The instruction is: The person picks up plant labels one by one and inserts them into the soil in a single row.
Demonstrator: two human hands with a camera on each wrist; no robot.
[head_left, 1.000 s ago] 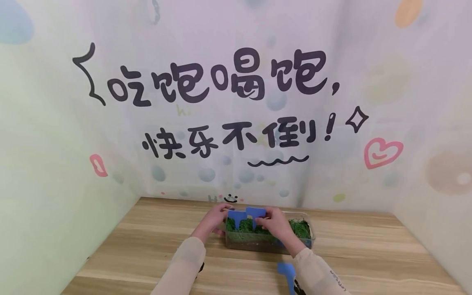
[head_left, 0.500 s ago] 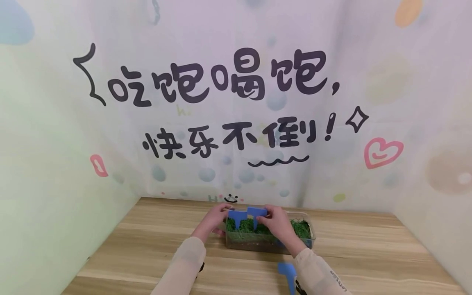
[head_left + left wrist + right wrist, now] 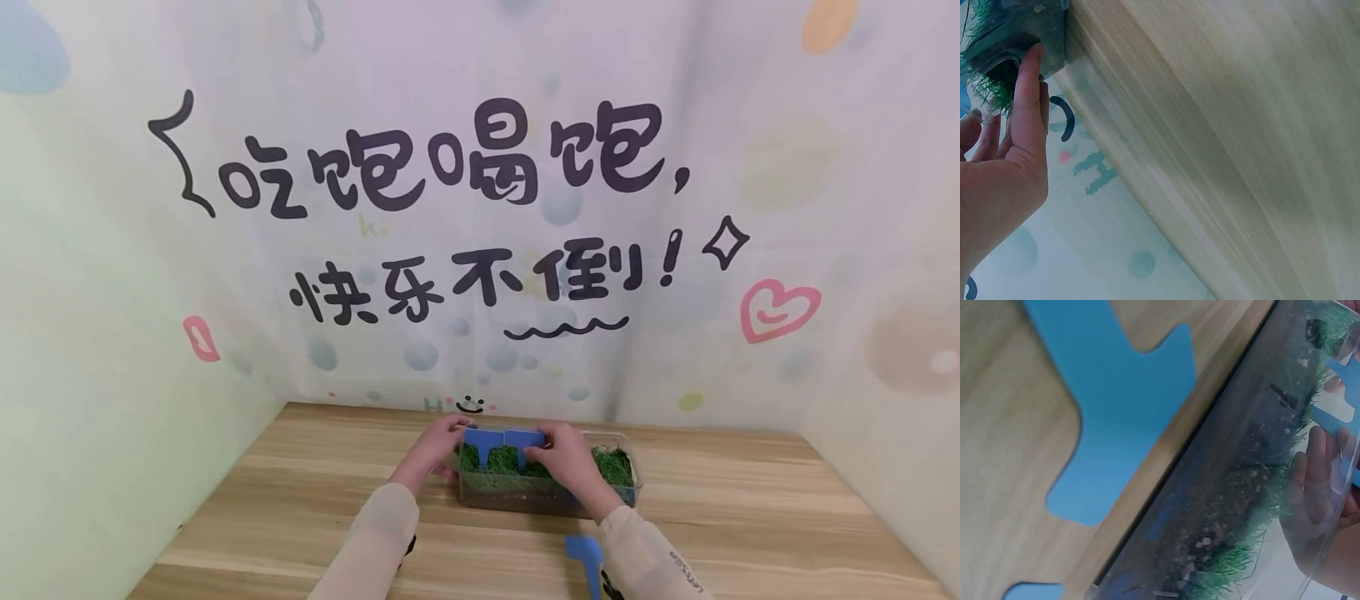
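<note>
A clear plastic planter box with green grass and dark soil stands on the table. At its left end my left hand grips the wall; the left wrist view shows a digit of that left hand against the end. Two blue T-shaped plant labels stand in the grass side by side. The left label stands free. My right hand pinches the right label by its head, its stem down in the grass. Through the clear wall, the right wrist view shows my right hand beside the labels.
Another blue plant label lies on the table in front of the box, partly behind my right sleeve. The right wrist view shows it close up, with part of a further blue piece at the lower edge. A printed cloth wall rises behind the table.
The right label has gone down and slightly to the right; its top is now about level with the left label's. My left hand keeps its place on the box.
</note>
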